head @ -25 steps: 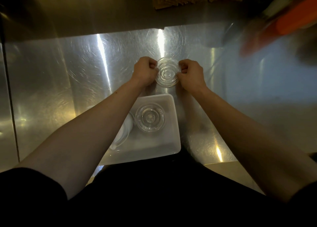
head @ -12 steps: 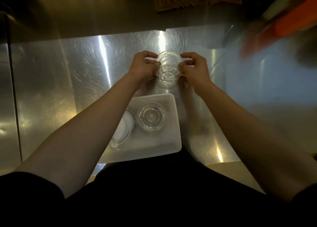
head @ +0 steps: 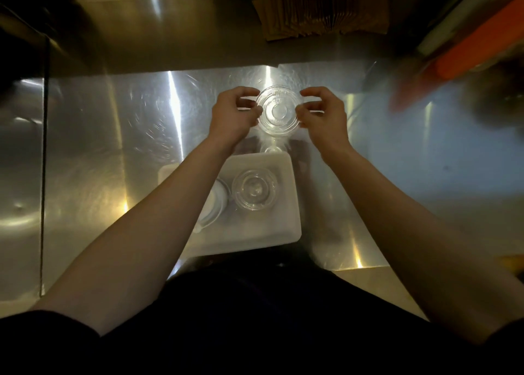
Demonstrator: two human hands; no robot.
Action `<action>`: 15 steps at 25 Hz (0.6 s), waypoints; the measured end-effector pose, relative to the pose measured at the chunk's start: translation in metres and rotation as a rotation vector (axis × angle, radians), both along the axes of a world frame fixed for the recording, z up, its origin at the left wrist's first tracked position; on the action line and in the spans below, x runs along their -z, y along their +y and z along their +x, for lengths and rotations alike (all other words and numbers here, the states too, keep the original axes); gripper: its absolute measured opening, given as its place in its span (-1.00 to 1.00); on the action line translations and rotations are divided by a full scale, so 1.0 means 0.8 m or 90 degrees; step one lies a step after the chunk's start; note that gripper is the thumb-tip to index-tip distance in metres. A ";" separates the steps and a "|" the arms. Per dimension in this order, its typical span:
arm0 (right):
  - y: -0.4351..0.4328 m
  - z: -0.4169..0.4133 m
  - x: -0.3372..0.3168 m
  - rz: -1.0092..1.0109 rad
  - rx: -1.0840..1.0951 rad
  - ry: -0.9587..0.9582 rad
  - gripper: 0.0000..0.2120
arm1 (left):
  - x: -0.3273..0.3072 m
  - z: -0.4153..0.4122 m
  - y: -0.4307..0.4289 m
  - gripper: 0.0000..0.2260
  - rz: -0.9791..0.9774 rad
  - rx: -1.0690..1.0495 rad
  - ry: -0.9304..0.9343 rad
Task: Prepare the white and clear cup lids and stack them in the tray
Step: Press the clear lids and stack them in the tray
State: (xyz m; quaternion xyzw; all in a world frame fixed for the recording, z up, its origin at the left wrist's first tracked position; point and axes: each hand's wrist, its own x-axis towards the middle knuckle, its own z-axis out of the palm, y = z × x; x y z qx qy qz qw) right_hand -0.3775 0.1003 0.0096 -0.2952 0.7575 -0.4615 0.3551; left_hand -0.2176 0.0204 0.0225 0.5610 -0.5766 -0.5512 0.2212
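A clear cup lid [head: 278, 110] is held flat above the steel counter, beyond the tray. My left hand [head: 234, 113] pinches its left rim and my right hand [head: 323, 115] pinches its right rim. Just below it, more clear plastic [head: 272, 147] shows on the counter, blurred. The white tray [head: 286, 232] lies closer to me. A stack of clear lids [head: 254, 188] sits in its right half. White lids [head: 214, 207] lean in its left half, partly hidden by my left forearm.
The steel counter [head: 113, 161] stretches left and right of the tray. A bundle of brown paper sleeves [head: 320, 5] stands at the back. An orange object [head: 476, 42] and blurred items fill the far right. A dark seam runs down the counter's left side.
Both hands have lifted the clear lid up off the counter and away from me. My fingers have spread from clenched fists to a pinch on its rim.
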 end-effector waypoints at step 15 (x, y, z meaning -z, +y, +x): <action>0.068 0.061 -0.030 -0.043 -0.105 0.172 -0.96 | -0.023 0.064 0.107 -0.67 -0.066 -0.068 -0.049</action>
